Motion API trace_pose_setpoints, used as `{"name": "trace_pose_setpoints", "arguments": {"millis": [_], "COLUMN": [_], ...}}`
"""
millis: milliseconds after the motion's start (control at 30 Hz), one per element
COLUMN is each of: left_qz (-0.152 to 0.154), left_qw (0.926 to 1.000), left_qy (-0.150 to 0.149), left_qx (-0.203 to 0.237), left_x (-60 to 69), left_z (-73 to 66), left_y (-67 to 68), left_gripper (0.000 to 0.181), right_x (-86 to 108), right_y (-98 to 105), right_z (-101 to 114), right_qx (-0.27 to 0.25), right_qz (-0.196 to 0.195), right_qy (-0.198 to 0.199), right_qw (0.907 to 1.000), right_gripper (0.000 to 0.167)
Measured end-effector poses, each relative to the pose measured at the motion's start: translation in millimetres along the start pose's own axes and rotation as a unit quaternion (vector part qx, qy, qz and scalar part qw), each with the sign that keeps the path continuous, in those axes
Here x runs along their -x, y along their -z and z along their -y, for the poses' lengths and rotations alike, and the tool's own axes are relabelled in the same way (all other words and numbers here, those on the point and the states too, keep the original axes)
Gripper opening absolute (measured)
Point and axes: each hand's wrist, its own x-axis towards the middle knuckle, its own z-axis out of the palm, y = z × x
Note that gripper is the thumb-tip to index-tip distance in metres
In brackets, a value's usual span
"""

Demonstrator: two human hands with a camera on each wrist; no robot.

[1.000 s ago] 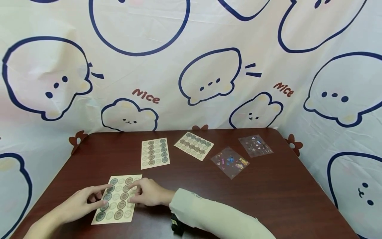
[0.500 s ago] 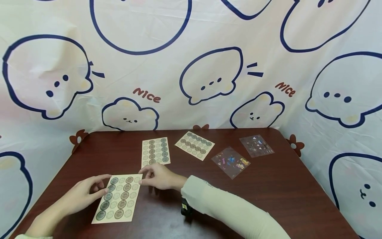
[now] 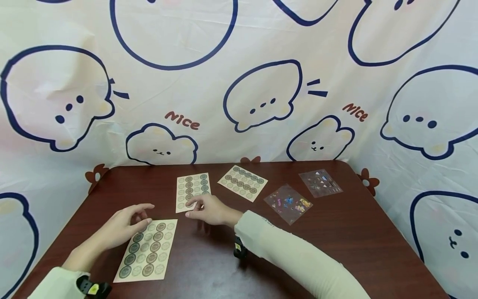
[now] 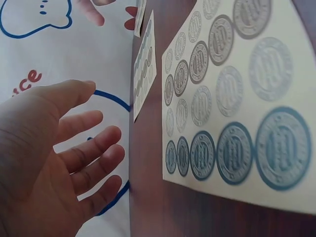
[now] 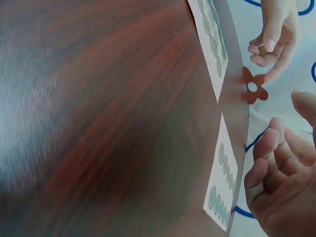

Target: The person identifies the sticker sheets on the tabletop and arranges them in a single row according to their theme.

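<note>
A cream sheet of round coin-like stickers [image 3: 149,255] lies flat at the near left of the table. Over its far left corner is my left hand [image 3: 121,226], fingers spread loosely; the left wrist view shows this hand [image 4: 59,148] apart from the sheet [image 4: 237,103], holding nothing. My right hand [image 3: 213,209] hovers by the near right corner of a second, similar sheet [image 3: 188,185] and hides part of it. Its fingers are loosely bent, and nothing shows between them in the right wrist view, where the palm [image 5: 286,192] faces the camera.
Another cream sticker sheet [image 3: 242,182] lies at the back middle. To its right are two transparent sheets, one with colourful small pictures [image 3: 287,203] and one with small pale and dark shapes [image 3: 320,182]. A patterned cloth [image 3: 239,95] hangs behind the brown table [image 3: 298,249].
Both hands have left the near sheet, which stays in place. My right hand has moved away to the right and towards the back sheet; my left has lifted and shifted farther forward.
</note>
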Motion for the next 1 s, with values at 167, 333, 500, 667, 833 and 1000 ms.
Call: {"name": "trace_pose_setpoints", "arguments": {"millis": [167, 333, 500, 667, 833, 1000], "left_qz": [0.000, 0.004, 0.013, 0.024, 0.035, 0.039], "left_qw": [0.9998, 0.9996, 0.9993, 0.9990, 0.9985, 0.9986], "left_qy": [-0.008, -0.012, -0.012, -0.010, -0.015, -0.019], "left_qx": [0.017, 0.025, 0.031, 0.036, 0.040, 0.031], "left_x": [-11.7, -20.2, -29.8, -38.3, -49.1, -63.2], "left_z": [-2.6, -5.2, -5.8, -5.1, -6.4, -9.7], "left_y": [-1.1, -2.4, -6.3, -10.4, -13.1, -14.2], "left_gripper": [0.046, 0.045, 0.043, 0.042, 0.041, 0.042], "right_x": [-3.8, -5.3, -4.6, -5.5, -7.7, -10.6], "right_y": [9, 15, 18, 21, 23, 28], "right_z": [-6, -11, -14, -15, -21, -29], "right_qx": [0.010, 0.008, -0.001, 0.007, 0.022, 0.018], "right_qz": [-0.003, -0.007, -0.017, -0.025, -0.035, -0.045], "right_qy": [0.005, 0.004, -0.015, -0.020, -0.024, -0.037], "right_qw": [0.9999, 0.9999, 0.9997, 0.9995, 0.9989, 0.9982], "right_gripper": [0.035, 0.036, 0.036, 0.037, 0.036, 0.036]}}
